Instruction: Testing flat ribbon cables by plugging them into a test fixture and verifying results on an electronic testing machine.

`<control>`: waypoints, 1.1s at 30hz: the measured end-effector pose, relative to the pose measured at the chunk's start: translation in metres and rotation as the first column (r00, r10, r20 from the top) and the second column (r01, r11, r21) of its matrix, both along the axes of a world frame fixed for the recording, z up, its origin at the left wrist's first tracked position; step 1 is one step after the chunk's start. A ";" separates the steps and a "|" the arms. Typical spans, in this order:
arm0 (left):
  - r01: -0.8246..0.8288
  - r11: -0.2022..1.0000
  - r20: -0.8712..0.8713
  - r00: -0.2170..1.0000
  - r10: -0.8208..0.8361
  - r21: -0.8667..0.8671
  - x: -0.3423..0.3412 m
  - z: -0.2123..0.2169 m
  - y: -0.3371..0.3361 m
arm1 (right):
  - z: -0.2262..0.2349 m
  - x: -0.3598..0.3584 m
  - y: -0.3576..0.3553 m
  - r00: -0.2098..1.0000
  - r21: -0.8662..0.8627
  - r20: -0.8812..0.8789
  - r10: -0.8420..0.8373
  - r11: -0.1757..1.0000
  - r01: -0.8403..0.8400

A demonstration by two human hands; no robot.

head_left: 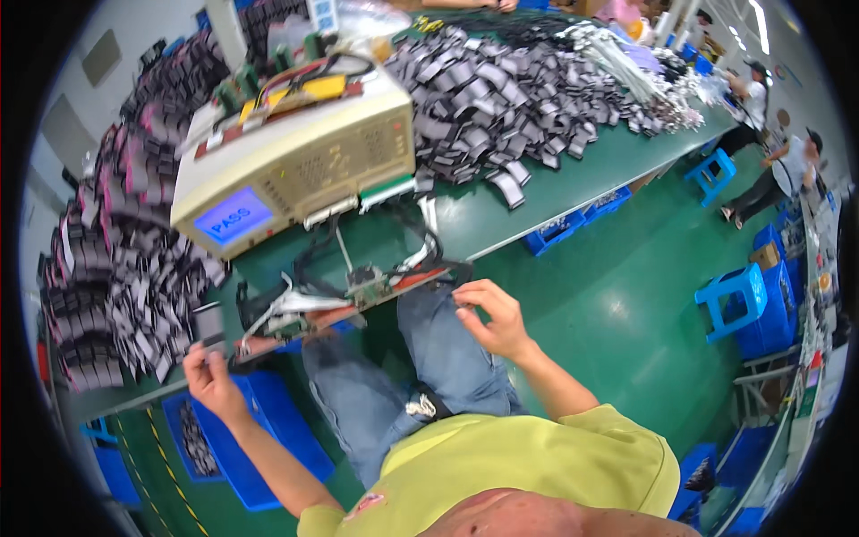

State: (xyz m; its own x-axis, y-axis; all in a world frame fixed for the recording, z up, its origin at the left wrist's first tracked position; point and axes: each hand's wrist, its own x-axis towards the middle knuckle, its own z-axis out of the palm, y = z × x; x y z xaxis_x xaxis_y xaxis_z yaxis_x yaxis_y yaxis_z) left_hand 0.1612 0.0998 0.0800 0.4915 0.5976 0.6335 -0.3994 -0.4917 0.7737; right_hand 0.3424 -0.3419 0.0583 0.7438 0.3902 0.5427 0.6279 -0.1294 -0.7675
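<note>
My left hand [208,371] pinches a small dark folded strip [209,324] at the bench's near edge, beside a heap of like strips [125,295]. My right hand [492,318] hovers with curled fingers and holds nothing, just right of a small circuit-board fixture [367,286] with wires at the bench edge. Behind the fixture stands a beige test instrument [295,161] with a lit blue screen [233,217].
The green bench [573,179] carries large piles of dark strips [501,89] and white cable bundles [617,54]. Blue bins [259,430] sit under the bench by my knees. Blue stools [738,300] stand on the green floor. Other people work at the far right [787,170].
</note>
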 end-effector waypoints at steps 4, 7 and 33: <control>0.308 0.951 -0.285 0.914 -0.288 0.025 0.017 0.008 -0.119 | 0.001 -0.025 0.033 0.947 0.031 -0.045 0.317 0.948 -0.316; 0.503 0.864 -0.362 0.810 -0.461 0.026 0.043 0.005 -0.168 | 0.004 -0.023 0.050 0.841 0.182 -0.249 0.480 0.876 -0.446; 0.133 0.990 -0.339 0.930 -0.140 -0.043 0.066 -0.015 -0.177 | 0.004 -0.001 0.076 0.972 0.059 -0.203 0.115 0.993 -0.105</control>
State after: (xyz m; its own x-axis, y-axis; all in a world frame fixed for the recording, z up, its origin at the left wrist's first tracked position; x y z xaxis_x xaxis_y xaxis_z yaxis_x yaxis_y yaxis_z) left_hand 0.2270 -0.0773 0.0649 0.7534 0.5194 0.4033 -0.1728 -0.4354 0.8835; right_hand 0.3411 -0.2662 0.0622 0.7952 0.4532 0.4027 0.4646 -0.0288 -0.8851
